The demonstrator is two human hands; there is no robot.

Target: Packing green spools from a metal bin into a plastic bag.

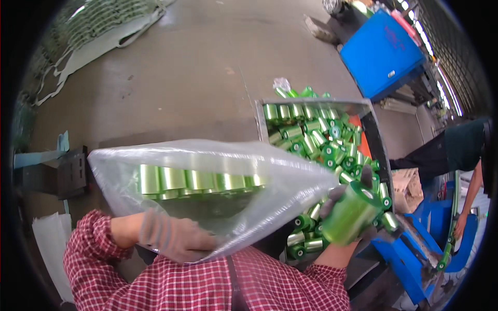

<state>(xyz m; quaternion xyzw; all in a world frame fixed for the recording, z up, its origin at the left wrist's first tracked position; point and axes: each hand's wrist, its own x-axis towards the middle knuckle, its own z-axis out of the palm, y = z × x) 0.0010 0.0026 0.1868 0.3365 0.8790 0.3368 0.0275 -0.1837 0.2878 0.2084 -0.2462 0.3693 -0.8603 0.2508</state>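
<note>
A clear plastic bag spreads open in front of me, with a row of green film rolls standing along its far side. My left hand, in a striped work glove, is closed on the near edge of the bag's mouth. To the right of the bag, my right hand, in a dark-fingered glove, grips a roll of green film. This roll is tilted, its hollow core end facing up and right. Part of the right hand is hidden behind it.
A metal-edged bin heaped with loose green rolls stands beyond my right hand. A blue cabinet is at the far right. Another person's hand touches a row of rolls by blue equipment. Woven sacks lie far left.
</note>
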